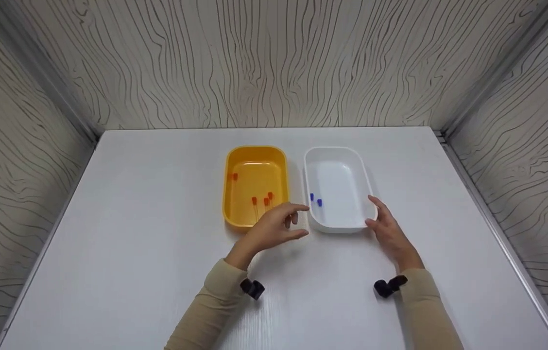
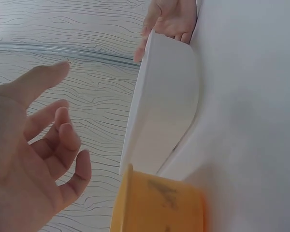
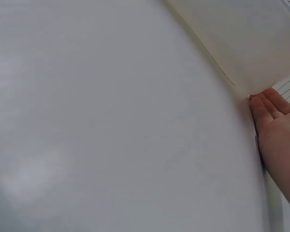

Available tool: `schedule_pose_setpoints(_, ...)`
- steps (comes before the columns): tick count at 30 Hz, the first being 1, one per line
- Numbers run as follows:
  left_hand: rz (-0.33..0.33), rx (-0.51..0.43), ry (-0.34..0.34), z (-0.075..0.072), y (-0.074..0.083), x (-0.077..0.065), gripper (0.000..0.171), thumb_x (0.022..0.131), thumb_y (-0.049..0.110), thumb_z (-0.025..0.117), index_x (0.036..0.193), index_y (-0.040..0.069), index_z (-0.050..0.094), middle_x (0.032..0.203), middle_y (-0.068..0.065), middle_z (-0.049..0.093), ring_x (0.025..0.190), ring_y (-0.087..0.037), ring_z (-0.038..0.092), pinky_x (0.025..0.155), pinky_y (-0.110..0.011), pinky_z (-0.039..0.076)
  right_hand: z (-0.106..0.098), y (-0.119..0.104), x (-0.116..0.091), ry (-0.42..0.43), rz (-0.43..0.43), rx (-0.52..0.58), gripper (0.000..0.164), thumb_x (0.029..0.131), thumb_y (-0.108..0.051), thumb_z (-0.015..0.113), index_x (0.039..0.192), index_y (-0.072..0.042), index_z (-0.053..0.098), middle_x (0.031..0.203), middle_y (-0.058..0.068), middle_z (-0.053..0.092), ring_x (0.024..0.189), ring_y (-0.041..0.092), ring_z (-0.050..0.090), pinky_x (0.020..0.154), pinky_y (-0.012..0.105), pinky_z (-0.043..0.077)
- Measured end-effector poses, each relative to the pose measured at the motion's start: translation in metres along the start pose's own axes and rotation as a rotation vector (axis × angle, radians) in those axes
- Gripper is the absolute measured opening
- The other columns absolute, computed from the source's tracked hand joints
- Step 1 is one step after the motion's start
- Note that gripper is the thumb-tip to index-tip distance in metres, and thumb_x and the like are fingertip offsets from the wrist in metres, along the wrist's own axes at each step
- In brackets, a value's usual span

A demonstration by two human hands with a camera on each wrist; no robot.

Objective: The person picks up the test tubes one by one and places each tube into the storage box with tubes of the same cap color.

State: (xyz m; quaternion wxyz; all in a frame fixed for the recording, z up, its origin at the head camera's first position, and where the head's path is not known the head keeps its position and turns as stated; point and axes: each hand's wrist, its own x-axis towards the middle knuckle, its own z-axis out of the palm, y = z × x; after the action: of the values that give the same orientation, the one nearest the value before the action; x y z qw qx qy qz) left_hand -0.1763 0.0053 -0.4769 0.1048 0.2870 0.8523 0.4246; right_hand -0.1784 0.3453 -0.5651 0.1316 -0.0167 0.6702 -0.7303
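Note:
My left hand (image 1: 274, 226) hovers between the two trays, over the near right corner of the yellow tray (image 1: 226, 194), with its fingers loosely bent and nothing in them. My right hand (image 1: 388, 231) rests on the near right corner of the white tray (image 1: 334, 229); in the right wrist view its fingers (image 3: 268, 108) lie against the tray's outer wall. Several small red-tipped pieces (image 1: 254, 200), some with thin pale stems, lie in the yellow tray. Two small blue-tipped pieces (image 1: 319, 202) are at the white tray's left side.
Both trays stand side by side on a white table (image 1: 147, 233), a narrow gap between them. Wood-patterned panels (image 1: 264, 63) rise behind the table and along both sides. A small black wrist camera (image 1: 252, 288) is worn at the left cuff, another (image 1: 389, 287) at the right.

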Motion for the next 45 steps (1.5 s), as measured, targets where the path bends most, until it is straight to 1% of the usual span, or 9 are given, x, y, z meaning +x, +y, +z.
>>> schedule_pose_setpoints(4,-0.026,-0.032,0.007,-0.003,-0.004,-0.014,0.049,0.086,0.029,0.072,0.132,0.018,0.057,0.098,-0.009,0.061,0.088,-0.016,0.053,0.081,-0.016,0.047,0.0,-0.001,0.0,-0.006,-0.003,0.025,0.069,0.098,-0.002,0.046,0.155,-0.018,0.01,0.159,0.003,-0.031,0.146,0.022,-0.032,0.121,0.047,-0.015)
schedule_pose_setpoints(6,-0.025,-0.044,0.012,-0.004,-0.006,-0.02,0.048,0.087,0.029,0.071,0.132,0.018,0.056,0.099,-0.01,0.061,0.09,-0.018,0.054,0.083,-0.017,0.048,0.0,-0.001,0.0,-0.002,-0.005,0.025,0.07,0.098,-0.002,0.047,0.155,-0.017,0.009,0.161,0.003,-0.027,0.149,0.022,-0.026,0.121,0.047,-0.012)
schedule_pose_setpoints(10,-0.002,-0.049,0.02,-0.006,-0.011,-0.029,0.048,0.087,0.029,0.071,0.131,0.016,0.057,0.101,-0.011,0.061,0.091,-0.016,0.053,0.083,-0.018,0.048,-0.001,-0.001,0.001,0.004,-0.01,0.024,0.07,0.098,-0.003,0.048,0.155,-0.015,0.009,0.162,0.002,-0.023,0.15,0.021,-0.022,0.122,0.047,-0.01)
schedule_pose_setpoints(18,-0.028,-0.077,0.037,-0.01,-0.02,-0.045,0.048,0.086,0.029,0.072,0.131,0.019,0.057,0.1,-0.005,0.06,0.092,-0.015,0.054,0.082,-0.017,0.047,0.0,-0.001,0.001,0.002,-0.007,0.024,0.069,0.098,-0.004,0.048,0.154,-0.015,0.01,0.162,0.002,-0.024,0.15,0.021,-0.023,0.122,0.046,-0.01)
schedule_pose_setpoints(25,-0.031,-0.086,0.067,-0.013,-0.029,-0.057,0.046,0.086,0.026,0.072,0.129,0.019,0.058,0.098,-0.011,0.06,0.087,-0.011,0.051,0.079,-0.021,0.049,0.0,0.0,0.001,0.013,0.008,0.006,0.068,0.098,-0.004,0.047,0.154,-0.015,0.01,0.163,0.002,-0.021,0.151,0.023,-0.02,0.122,0.047,-0.008)
schedule_pose_setpoints(32,-0.047,-0.133,0.093,-0.018,-0.039,-0.073,0.045,0.088,0.026,0.07,0.129,0.014,0.058,0.09,-0.007,0.057,0.081,-0.011,0.05,0.074,-0.016,0.045,0.001,-0.001,0.0,0.009,0.018,0.003,0.065,0.1,-0.005,0.045,0.154,-0.018,0.01,0.162,0.003,-0.023,0.151,0.025,-0.021,0.122,0.048,-0.01)
schedule_pose_setpoints(38,-0.067,-0.146,0.128,-0.022,-0.047,-0.085,0.046,0.088,0.026,0.069,0.129,0.008,0.057,0.089,-0.012,0.058,0.079,-0.018,0.052,0.073,-0.022,0.048,0.001,-0.002,0.001,0.002,0.012,-0.01,0.065,0.1,-0.006,0.045,0.154,-0.019,0.01,0.163,0.003,-0.02,0.151,0.027,-0.018,0.122,0.049,-0.01)
schedule_pose_setpoints(41,-0.066,-0.144,0.146,-0.023,-0.052,-0.09,0.046,0.089,0.024,0.069,0.129,0.006,0.057,0.089,-0.013,0.058,0.078,-0.018,0.052,0.07,-0.018,0.045,0.001,-0.001,0.001,-0.004,0.016,-0.017,0.065,0.1,-0.007,0.045,0.154,-0.018,0.01,0.162,0.001,-0.024,0.15,0.026,-0.022,0.122,0.05,-0.011)
schedule_pose_setpoints(45,-0.06,-0.147,0.176,-0.022,-0.06,-0.096,0.043,0.088,0.022,0.07,0.126,0.007,0.058,0.085,-0.009,0.057,0.076,-0.012,0.05,0.07,-0.015,0.043,-0.001,-0.002,0.0,0.002,0.026,-0.027,0.066,0.1,-0.008,0.046,0.154,-0.02,0.01,0.161,0.0,-0.025,0.15,0.026,-0.023,0.122,0.05,-0.01)
